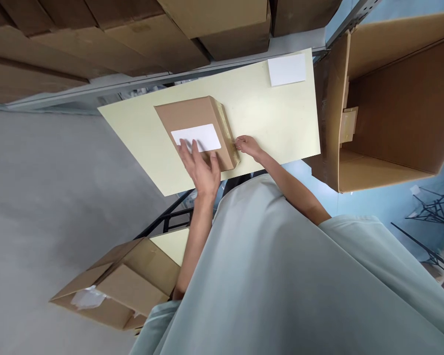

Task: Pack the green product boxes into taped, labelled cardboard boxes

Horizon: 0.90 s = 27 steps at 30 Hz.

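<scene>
A brown cardboard box point(192, 114) lies on a pale yellow board point(281, 118), with a white label point(209, 136) on its top face. Shiny tape point(225, 125) runs along its right side. My left hand point(203, 170) rests on the box with fingers spread, their tips at the label's lower edge. At the taped side, my right hand point(248, 147) has thumb and fingers pinched together. Whatever is between those fingertips is too small to make out. Near the board's far right corner is a white paper sheet point(287, 70).
Several brown cartons point(144, 44) line the shelf point(237, 58) behind the board. To the right stands a large open carton point(392, 98) with a small box point(349, 124) inside. At lower left, another open carton point(133, 281) holds clear plastic. Grey wall point(59, 197) fills the left.
</scene>
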{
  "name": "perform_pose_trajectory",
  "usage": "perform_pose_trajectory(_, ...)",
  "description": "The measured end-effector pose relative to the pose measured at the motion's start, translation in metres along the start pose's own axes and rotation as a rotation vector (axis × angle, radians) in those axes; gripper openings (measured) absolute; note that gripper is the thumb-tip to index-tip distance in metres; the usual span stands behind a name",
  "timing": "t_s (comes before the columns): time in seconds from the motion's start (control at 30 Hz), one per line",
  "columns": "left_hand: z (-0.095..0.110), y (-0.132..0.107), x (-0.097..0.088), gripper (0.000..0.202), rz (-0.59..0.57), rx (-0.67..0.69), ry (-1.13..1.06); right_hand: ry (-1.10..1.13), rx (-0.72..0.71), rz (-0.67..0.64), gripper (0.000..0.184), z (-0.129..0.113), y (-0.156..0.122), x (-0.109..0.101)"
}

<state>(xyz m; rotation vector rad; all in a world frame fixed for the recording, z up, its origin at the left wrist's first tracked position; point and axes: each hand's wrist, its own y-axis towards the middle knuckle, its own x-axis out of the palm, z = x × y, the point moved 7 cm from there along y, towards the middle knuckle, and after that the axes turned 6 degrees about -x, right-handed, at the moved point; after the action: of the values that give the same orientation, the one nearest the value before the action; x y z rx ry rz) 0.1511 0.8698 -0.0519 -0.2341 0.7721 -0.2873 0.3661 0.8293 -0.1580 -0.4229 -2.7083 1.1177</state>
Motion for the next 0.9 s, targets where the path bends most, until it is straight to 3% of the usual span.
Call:
perform_pose_trajectory(0.23,0.028,-0.002,0.019,0.073,-0.095,0.063,0.042,0.090,0.050,0.013,0.009,-0.010,-0.011,0.003)
perform_pose_trajectory(0.5,0.030,-0.008,0.026,0.076,-0.134,0.044,0.023,0.000,-0.088,0.018,0.009,-0.011,-0.012,0.000)
perform_pose_trajectory(0.77,0.030,-0.010,0.031,0.076,-0.145,0.062,0.021,-0.073,-0.216,0.194,0.017,-0.005,-0.034,-0.001)
perform_pose_trajectory(0.9,0.030,-0.011,0.033,0.075,-0.145,0.062,0.006,-0.052,-0.247,0.219,0.023,-0.004,-0.044,-0.001)
